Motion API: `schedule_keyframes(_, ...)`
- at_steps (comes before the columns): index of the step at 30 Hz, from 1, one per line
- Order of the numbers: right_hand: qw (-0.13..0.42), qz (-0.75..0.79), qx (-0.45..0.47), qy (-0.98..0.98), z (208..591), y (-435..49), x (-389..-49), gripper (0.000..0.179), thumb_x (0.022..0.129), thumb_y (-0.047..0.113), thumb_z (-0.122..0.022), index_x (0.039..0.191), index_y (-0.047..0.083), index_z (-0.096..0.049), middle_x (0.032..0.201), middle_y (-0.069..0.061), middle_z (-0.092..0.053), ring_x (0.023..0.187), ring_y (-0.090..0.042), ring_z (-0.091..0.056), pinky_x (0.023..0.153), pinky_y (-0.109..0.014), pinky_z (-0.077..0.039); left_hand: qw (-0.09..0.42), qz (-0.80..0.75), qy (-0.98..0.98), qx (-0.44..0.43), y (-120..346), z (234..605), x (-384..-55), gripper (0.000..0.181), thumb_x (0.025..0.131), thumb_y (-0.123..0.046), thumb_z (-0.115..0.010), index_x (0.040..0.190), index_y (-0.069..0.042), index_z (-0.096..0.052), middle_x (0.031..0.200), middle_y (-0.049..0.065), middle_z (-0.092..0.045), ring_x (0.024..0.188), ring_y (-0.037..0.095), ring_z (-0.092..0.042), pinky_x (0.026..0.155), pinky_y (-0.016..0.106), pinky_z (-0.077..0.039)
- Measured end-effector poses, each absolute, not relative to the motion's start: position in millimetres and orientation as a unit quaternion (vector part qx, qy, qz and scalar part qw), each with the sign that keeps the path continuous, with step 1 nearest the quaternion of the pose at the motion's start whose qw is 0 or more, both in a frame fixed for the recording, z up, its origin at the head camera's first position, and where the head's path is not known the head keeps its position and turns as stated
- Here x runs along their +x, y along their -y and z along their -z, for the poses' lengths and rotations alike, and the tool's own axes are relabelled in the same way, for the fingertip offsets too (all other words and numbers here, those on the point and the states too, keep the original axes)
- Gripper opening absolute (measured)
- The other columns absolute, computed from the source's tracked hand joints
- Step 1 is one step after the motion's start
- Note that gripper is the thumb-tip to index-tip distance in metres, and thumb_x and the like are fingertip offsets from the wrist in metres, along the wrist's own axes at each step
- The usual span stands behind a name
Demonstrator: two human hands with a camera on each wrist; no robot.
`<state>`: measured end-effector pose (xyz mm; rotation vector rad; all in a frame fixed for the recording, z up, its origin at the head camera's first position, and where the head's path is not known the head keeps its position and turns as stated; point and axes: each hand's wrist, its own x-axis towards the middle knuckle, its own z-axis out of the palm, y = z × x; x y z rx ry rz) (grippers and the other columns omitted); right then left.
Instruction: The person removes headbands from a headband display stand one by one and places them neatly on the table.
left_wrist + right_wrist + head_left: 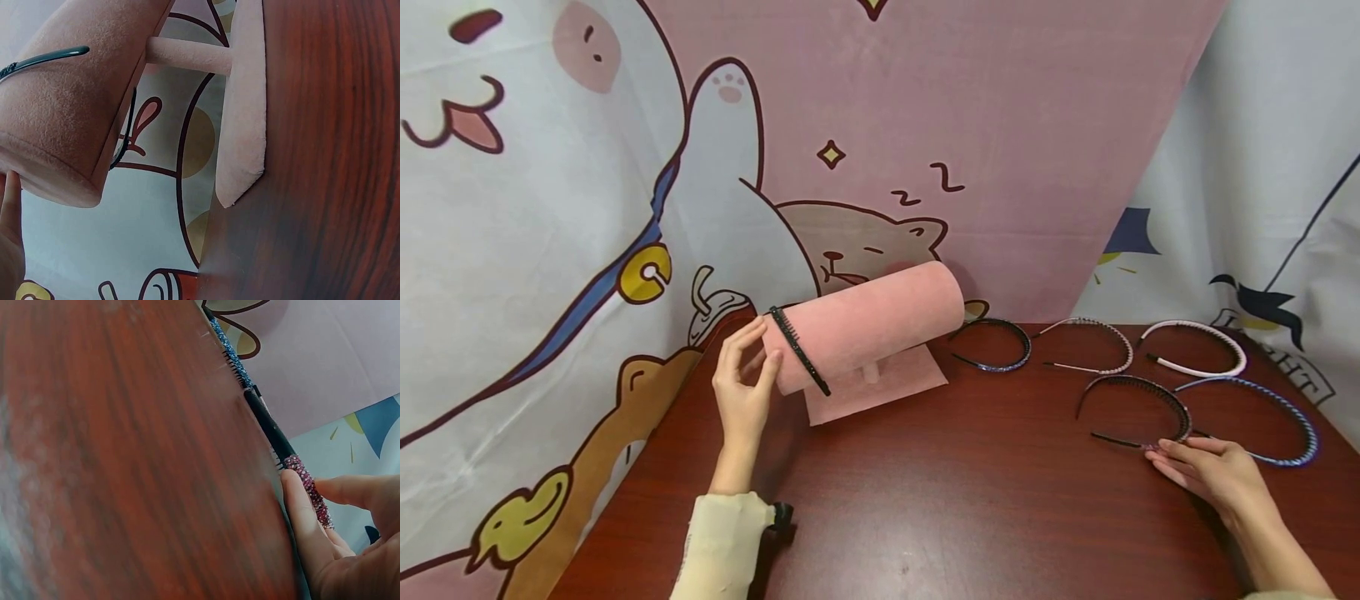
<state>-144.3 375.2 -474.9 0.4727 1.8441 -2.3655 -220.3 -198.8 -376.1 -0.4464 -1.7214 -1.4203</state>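
In the head view a pink plush roll (865, 321) stands on a post with a flat pink base (880, 387). A dark headband with comb teeth (801, 350) sits around the roll near its left end. My left hand (743, 383) touches that end with fingertips and thumb, the fingers fairly straight. In the left wrist view a finger (11, 206) meets the roll's end face (50, 178). Over on the right, my right hand (1213, 471) pinches a black headband with pink beading (1176, 404) between thumb and fingers, low at the table; the beading (306, 484) shows in the right wrist view.
Behind and beside the held headband lie a blue headband (1303, 425), a white one (1206, 371), a pale pink one (1127, 342) and a dark blue glittery one (1026, 346). All rest on the reddish-brown table (962, 500). A printed cloth (1037, 167) hangs behind.
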Motion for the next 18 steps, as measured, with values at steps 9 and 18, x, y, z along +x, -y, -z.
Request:
schedule_keyframes(9,0.07,0.727,0.154,-0.665,468.3,-372.4,-148.0,0.039,0.099,0.002,-0.055,0.125,-0.017,-0.033,0.082,0.003,-0.075,0.077,-0.014,-0.075,0.073,-0.03,-0.064,0.421,0.563,0.688,-0.182,200.0,376.4,-221.0,0.035,0.085,0.011,-0.068,0.119,0.012,-0.064,0.13,0.028,-0.061,0.124,0.019,-0.06,0.095,0.021,-0.057)
schedule_keyframes(18,0.057,0.721,0.134,-0.678,471.3,-372.9,-145.0,0.008,0.102,0.005,-0.05,0.107,0.0,-0.054,0.083,0.008,-0.075,0.078,-0.011,-0.074,0.072,-0.028,-0.064,0.42,0.561,0.691,-0.18,199.7,375.1,-220.0,0.035,0.085,0.01,-0.068,0.119,0.012,-0.064,0.13,0.028,-0.061,0.124,0.018,-0.06,0.095,0.02,-0.056)
